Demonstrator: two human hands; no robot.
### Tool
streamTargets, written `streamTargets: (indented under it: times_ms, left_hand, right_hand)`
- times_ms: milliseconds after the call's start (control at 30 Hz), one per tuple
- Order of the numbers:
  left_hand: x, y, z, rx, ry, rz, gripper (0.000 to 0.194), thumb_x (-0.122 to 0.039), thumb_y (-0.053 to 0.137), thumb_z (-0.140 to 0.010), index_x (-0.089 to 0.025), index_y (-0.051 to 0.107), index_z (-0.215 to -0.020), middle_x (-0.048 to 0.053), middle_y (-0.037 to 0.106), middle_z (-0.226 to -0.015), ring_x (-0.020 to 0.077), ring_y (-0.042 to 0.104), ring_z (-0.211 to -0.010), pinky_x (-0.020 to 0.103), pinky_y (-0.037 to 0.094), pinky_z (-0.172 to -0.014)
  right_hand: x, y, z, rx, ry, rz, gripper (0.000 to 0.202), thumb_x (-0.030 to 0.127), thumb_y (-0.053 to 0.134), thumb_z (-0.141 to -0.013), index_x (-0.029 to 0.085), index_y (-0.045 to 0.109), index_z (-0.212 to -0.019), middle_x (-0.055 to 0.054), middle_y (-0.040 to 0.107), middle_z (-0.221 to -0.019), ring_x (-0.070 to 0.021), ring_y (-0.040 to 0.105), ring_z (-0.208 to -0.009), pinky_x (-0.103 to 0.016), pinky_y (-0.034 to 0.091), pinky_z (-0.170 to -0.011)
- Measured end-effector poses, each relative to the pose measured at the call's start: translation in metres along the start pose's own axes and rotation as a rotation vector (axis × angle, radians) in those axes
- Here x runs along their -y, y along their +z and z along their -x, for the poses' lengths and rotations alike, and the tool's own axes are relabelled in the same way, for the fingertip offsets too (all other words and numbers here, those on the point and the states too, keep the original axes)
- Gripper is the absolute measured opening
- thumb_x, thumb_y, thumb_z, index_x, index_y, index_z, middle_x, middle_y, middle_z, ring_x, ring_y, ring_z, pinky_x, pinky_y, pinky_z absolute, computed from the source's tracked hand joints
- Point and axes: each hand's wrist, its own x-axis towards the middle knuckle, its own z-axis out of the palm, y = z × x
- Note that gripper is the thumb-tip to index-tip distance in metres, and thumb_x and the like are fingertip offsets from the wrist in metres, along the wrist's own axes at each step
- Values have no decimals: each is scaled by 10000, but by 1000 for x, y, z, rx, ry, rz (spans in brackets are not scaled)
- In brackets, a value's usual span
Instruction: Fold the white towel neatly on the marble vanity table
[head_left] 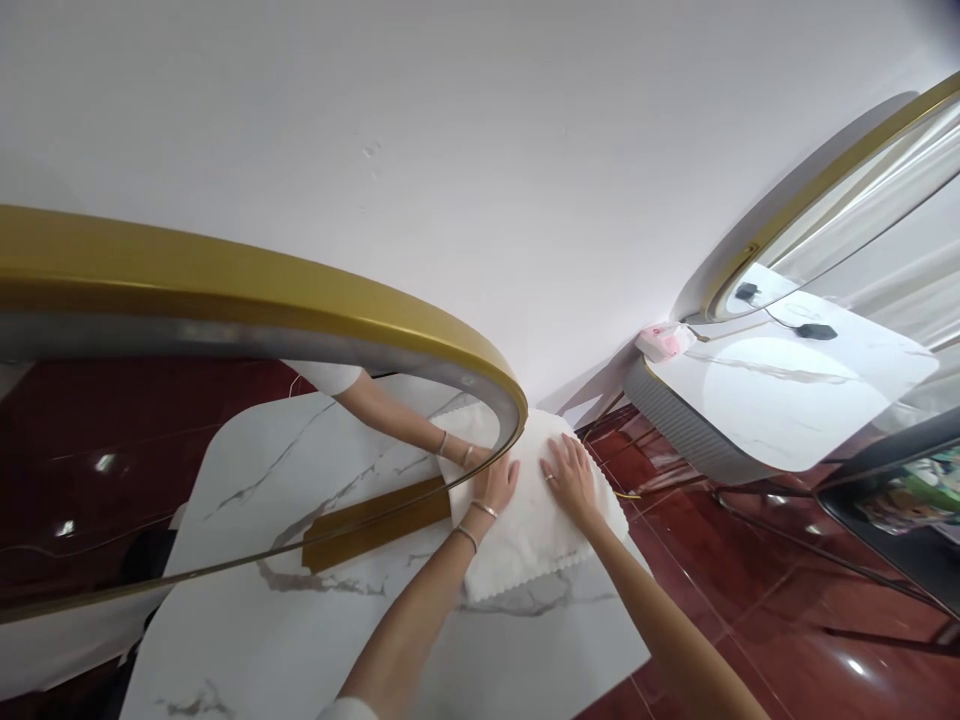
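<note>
A white cloth (529, 540) with scalloped edges lies spread on the white marble-patterned table (300, 650), close to the wall. My left hand (496, 487), with bracelets on its wrist, presses on the cloth's left part beside the mirror's edge; some of its fingers are hard to see there. Flat on the right part of the same cloth rests my right hand (571, 478), fingers stretched out, a ring on one of them. Neither hand is lifting the cloth.
A large gold-framed mirror (300, 290) leans over the table's left side and reflects an arm and the tabletop. A brown bar (379, 525) shows near the cloth. To the right stand another marble-topped table (780, 390), a pink-and-white tissue pack (664, 341) and a second mirror (724, 285).
</note>
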Motion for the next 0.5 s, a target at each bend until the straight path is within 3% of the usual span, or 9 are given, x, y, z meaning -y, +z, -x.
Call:
streamTargets:
  times_ms: [100,167,300,400,500]
  left_hand:
    - [-4,-6,62,-50,36,-142,602,-415,482,-901,-204,349,-1449,148,295,-1517,337,275,-1393,521,235,-1119]
    - [-8,-12,113,-68,103,-223,651,-434,490,-896,-217,288,-1477,126,195,-1558,316,211,-1422,498,206,-1140]
    - [-19,-24,202,-42,133,-300,673,-408,503,-890,-222,258,-1488,105,187,-1564,306,204,-1427,481,195,-1145]
    - [-26,-28,241,-33,143,-319,678,-403,521,-876,-226,276,-1483,106,217,-1554,306,220,-1422,474,201,-1140]
    - [-29,-25,250,-51,146,-311,697,-437,535,-862,-236,283,-1480,104,235,-1549,306,228,-1419,477,205,-1135]
  right_hand:
    - [1,-11,35,-11,9,-45,446,398,328,-972,214,499,-1341,-119,498,-1342,-265,402,-1273,-444,359,-1031]
    - [3,-21,68,7,-45,-38,516,433,326,-969,233,355,-1443,-101,409,-1441,-262,338,-1340,-459,308,-1079]
    - [15,-45,140,73,-95,19,636,458,315,-960,256,98,-1522,-75,204,-1559,-265,203,-1423,-487,210,-1129]
    - [24,-59,181,107,-80,29,651,463,302,-952,251,76,-1525,-73,178,-1566,-275,196,-1428,-494,211,-1126]
    - [25,-60,192,103,-69,42,655,468,297,-949,260,67,-1525,-64,167,-1569,-275,191,-1429,-502,210,-1124]
